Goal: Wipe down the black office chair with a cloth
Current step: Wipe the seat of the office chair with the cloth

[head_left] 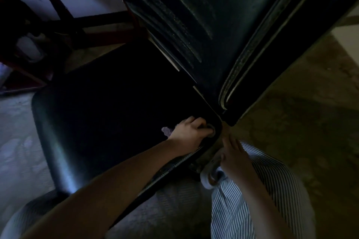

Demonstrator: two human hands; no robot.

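The black office chair's seat (93,114) fills the middle of the head view, and its dusty backrest (194,15) rises at the top right. My left hand (191,130) grips a pale cloth (167,131) and presses it on the seat's rear right corner, next to the gap under the backrest. Part of the cloth sticks out to the left of the hand. My right hand (236,158) is just off the seat's edge, below that corner, with its fingers straight. Whether it touches the chair is unclear in the dim light.
A dark wooden table frame (64,25) stands behind the chair at the top left, with a white container (29,47) beneath it. Patterned floor (301,122) lies to the right. My striped clothing (252,200) is at the bottom right.
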